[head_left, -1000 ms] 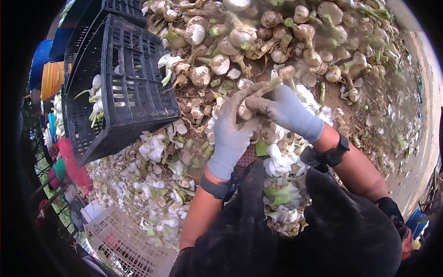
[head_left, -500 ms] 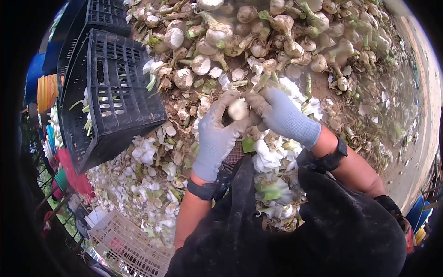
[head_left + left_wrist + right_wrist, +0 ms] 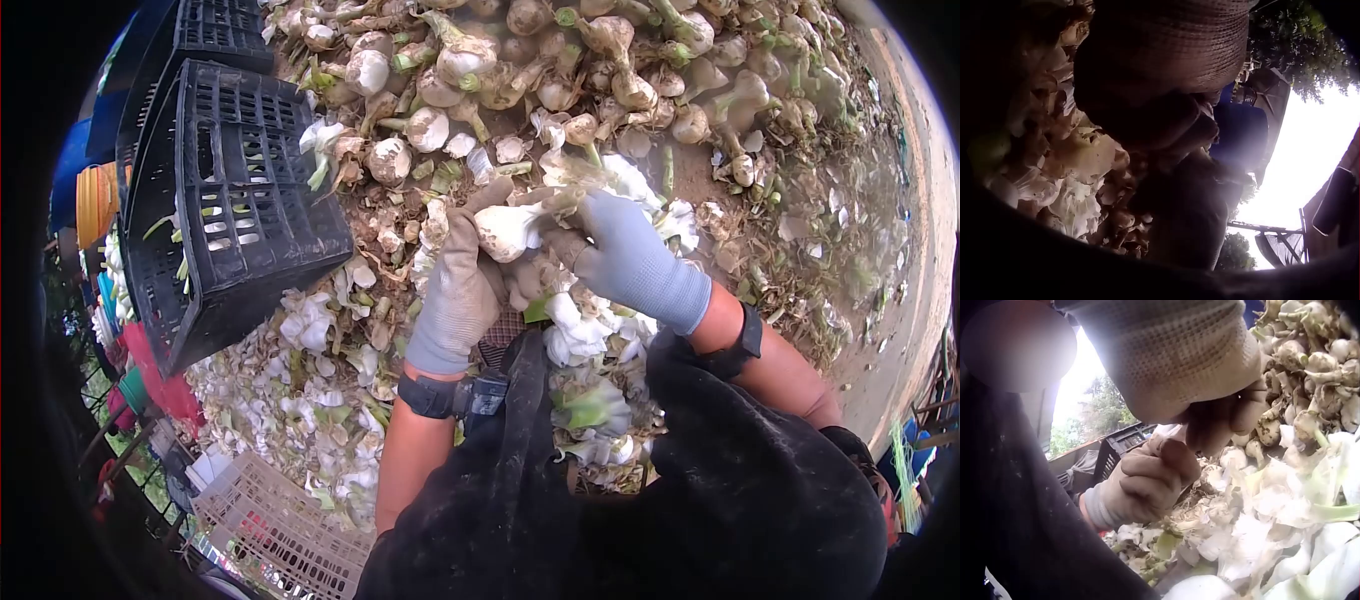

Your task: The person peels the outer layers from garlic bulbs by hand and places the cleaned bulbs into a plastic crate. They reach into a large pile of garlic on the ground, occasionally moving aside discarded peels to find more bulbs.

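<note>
In the head view a garlic bulb (image 3: 503, 232), its lower side white and its stem pointing right, is held between my gloved hands. My left hand (image 3: 452, 298) grips the bulb's round end between thumb and fingers. My right hand (image 3: 640, 262) pinches at the stem side, fingertips curled in close to the bulb's neck. Both grey gloves are soiled brown at the fingers. In the right wrist view the right hand (image 3: 1179, 362) hangs over the curled left hand (image 3: 1147, 484), and they cover most of the bulb. The left wrist view shows the left hand (image 3: 1160, 81) dark against the light.
Beyond my hands lies a heap of unpeeled garlic with stems (image 3: 600, 60). A black crate (image 3: 265, 190) tilts on its side at the left, some white bulbs inside. Peeled skins (image 3: 300, 400) cover the ground around me. A pale crate (image 3: 290, 525) lies at lower left.
The bulb has been turned between my hands, so its white side and stem now show. The left hand has rotated to show its back; the right has drawn slightly away from it.
</note>
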`<state>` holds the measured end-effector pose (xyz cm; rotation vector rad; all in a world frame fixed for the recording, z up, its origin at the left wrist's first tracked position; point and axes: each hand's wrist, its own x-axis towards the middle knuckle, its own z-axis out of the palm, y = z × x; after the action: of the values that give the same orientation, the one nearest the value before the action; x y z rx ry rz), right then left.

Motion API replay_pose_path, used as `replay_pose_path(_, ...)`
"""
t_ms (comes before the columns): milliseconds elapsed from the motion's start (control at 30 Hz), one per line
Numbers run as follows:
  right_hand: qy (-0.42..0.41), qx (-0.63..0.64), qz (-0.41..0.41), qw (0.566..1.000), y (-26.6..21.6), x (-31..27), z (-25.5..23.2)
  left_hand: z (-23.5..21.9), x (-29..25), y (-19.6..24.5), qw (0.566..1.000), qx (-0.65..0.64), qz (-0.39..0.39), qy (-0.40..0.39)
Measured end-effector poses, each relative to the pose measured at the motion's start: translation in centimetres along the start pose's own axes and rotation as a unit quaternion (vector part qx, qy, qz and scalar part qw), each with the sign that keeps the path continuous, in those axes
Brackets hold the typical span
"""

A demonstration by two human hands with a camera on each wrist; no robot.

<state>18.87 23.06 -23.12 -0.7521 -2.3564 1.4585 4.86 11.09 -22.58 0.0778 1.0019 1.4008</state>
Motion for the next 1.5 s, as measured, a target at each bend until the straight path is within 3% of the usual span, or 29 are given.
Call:
replay_pose_path(33, 0.033, 0.122, -0.004, 0.992, 0.3, 0.0, 0.3, 0.5, -0.3, 0.2, 1.000, 0.001, -0.002, 0.000)
replay_pose_path(67, 0.035, 0.122, -0.003, 0.992, 0.5, 0.1, 0.1, 1.1, -0.6, 0.5, 0.995, 0.099, 0.009, 0.009)
replay_pose_path(133, -0.134, 0.199, 0.268, 0.933, 0.4, 0.2, -0.7, 0.7, -0.4, 0.3, 0.981, 0.194, 0.019, 0.016)
replay_pose_path(167, -0.134, 0.199, 0.269, 0.933, 0.5, 0.0, -0.5, -0.6, 0.1, -0.4, 0.899, 0.407, 0.156, 0.033)
replay_pose_path(200, -0.121, 0.222, 0.280, 0.926, 0.6, -0.3, -0.1, -1.5, 0.3, -0.8, 0.754, 0.591, 0.282, 0.049)
replay_pose_path(233, -0.109, 0.244, 0.289, 0.919, 0.5, -0.5, 0.1, -1.9, 0.3, -1.1, 0.755, 0.591, 0.281, 0.050)
replay_pose_path(300, -0.188, 0.235, 0.251, 0.920, -0.9, -1.1, 0.5, -2.1, 0.4, -1.5, 0.915, 0.308, 0.204, 0.159)
replay_pose_path(333, -0.201, 0.172, 0.126, 0.956, -1.6, -1.8, 0.9, -0.4, 0.0, 0.4, 0.845, 0.481, 0.156, 0.171)
replay_pose_path(367, -0.199, 0.221, 0.116, 0.948, -2.4, -2.2, 0.6, -0.6, -0.2, 0.6, 0.846, 0.480, 0.157, 0.171)
replay_pose_path(433, -0.116, 0.156, 0.083, 0.977, -1.4, -1.6, 0.3, -0.8, -0.5, 0.8, 0.963, 0.226, 0.099, 0.110)
replay_pose_path(467, -0.157, 0.076, 0.155, 0.972, -0.7, -1.1, -0.1, -0.4, -0.5, 0.7, 0.976, 0.171, 0.096, 0.092)
replay_pose_path(500, -0.153, 0.078, 0.156, 0.973, -0.8, -1.2, -0.3, 0.0, -0.4, 0.8, 0.976, 0.174, 0.093, 0.089)
replay_pose_path(567, -0.174, -0.004, 0.068, 0.982, -1.0, -1.5, -0.6, 0.4, -0.6, 0.8, 0.865, 0.477, 0.146, 0.051)
replay_pose_path(633, -0.193, -0.042, 0.069, 0.978, -0.4, -1.0, -1.0, 0.2, -0.5, 0.7, 0.882, 0.457, 0.094, 0.067)
replay_pose_path(700, -0.115, -0.224, 0.022, 0.968, 0.5, 0.0, -1.3, 1.2, -0.5, 0.8, 0.916, 0.395, 0.040, 0.050)
replay_pose_path(767, -0.077, -0.269, 0.005, 0.960, 1.3, 0.9, -1.7, 1.9, -1.1, 1.4, 0.925, 0.373, 0.012, 0.073)
replay_pose_path(833, -0.059, -0.325, 0.142, 0.933, 3.1, 1.8, -2.9, 2.9, -1.6, 2.5, 0.969, 0.239, -0.026, 0.050)
replay_pose_path(867, -0.149, -0.293, 0.154, 0.932, 3.8, 1.7, -3.7, 2.3, -1.6, 2.0, 0.972, 0.231, -0.008, 0.046)
replay_pose_path(1000, -0.087, -0.219, 0.010, 0.972, -0.6, -0.5, -3.8, 1.2, -1.2, 1.1, 0.970, 0.238, 0.023, 0.044)
replay_pose_path(1033, -0.017, -0.138, -0.032, 0.990, -1.1, -0.5, -2.9, 1.2, -1.1, 0.5, 0.971, 0.232, 0.022, 0.043)
replay_pose_path(1100, -0.078, -0.195, -0.128, 0.969, -1.2, -0.1, -2.1, 1.0, -0.8, 0.0, 0.986, 0.159, 0.006, 0.054)
replay_pose_path(1167, -0.065, -0.231, -0.142, 0.960, -0.3, -0.1, -0.7, 1.8, -0.5, 1.3, 0.968, 0.239, -0.016, 0.069)
replay_pose_path(1233, -0.098, -0.237, -0.148, 0.955, 0.0, -0.4, -0.5, 1.4, -0.9, 1.6, 0.880, 0.462, 0.097, 0.053)
replay_pose_path(1300, -0.106, -0.222, -0.137, 0.960, 0.3, -1.0, -1.3, 1.9, -1.0, 1.7, 0.901, 0.418, 0.057, 0.101)
replay_pose_path(1367, -0.193, -0.094, -0.034, 0.976, 0.6, -1.7, -1.6, 1.6, -1.1, 1.4, 0.858, 0.504, 0.082, 0.064)
replay_pose_path(1400, -0.175, -0.014, -0.013, 0.984, -1.1, -1.9, -2.0, 1.3, -0.9, 1.2, 0.858, 0.503, 0.083, 0.066)
replay_pose_path(1433, -0.176, -0.014, -0.016, 0.984, -2.6, -1.7, -3.1, 0.8, -0.6, 0.9, 0.922, 0.371, 0.011, 0.109)
replay_pose_path(1467, -0.234, 0.120, 0.045, 0.964, -4.0, -1.6, -4.4, 0.5, -0.3, 0.9, 0.960, 0.229, -0.062, 0.148)
replay_pose_path(1500, -0.287, 0.251, 0.107, 0.918, -5.1, -1.5, -5.6, 0.8, -0.1, 1.8, 0.902, 0.393, -0.035, 0.175)
